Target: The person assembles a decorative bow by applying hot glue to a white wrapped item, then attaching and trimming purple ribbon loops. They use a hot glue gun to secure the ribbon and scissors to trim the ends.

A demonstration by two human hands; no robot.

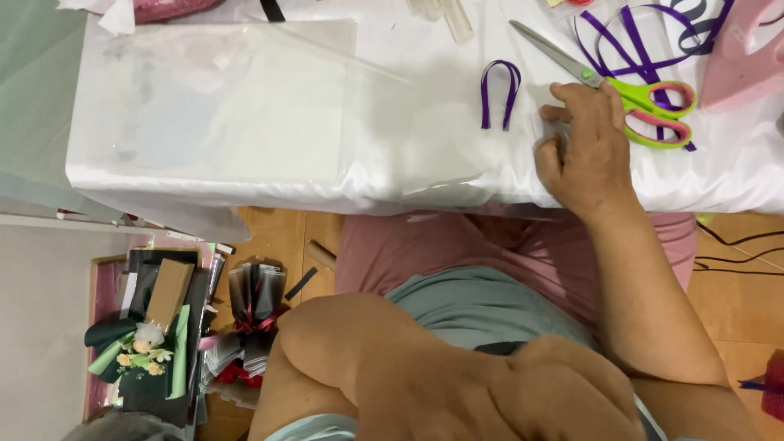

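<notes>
Where the white satin cloth (719, 175) covers the counter, it lies smooth and glossy, falling over the near edge in soft folds. The right hand (584, 147) rests on it palm down, fingers loosely bent and spread, closed on nothing; its fingertips touch the scissors (629, 94) just where the steel blades meet the green and pink plastic handles. The scissors lie flat, blades pointing to the far left. Just left of the hand a short piece of purple ribbon (500, 91) lies bent into a narrow loop, apart from the hand. More purple ribbon (645, 45) curls in loose loops beyond the handles, beside a pink object (747, 57) at the right edge. A clear plastic sheet (245, 106), flat and faintly creased, takes up the left half of the counter, leaving bare cloth between it and the hand. The left hand (563, 392) is low in the foreground, resting at the knee, too blurred to tell its grip. The forearm runs straight from the lap up to the counter edge.
</notes>
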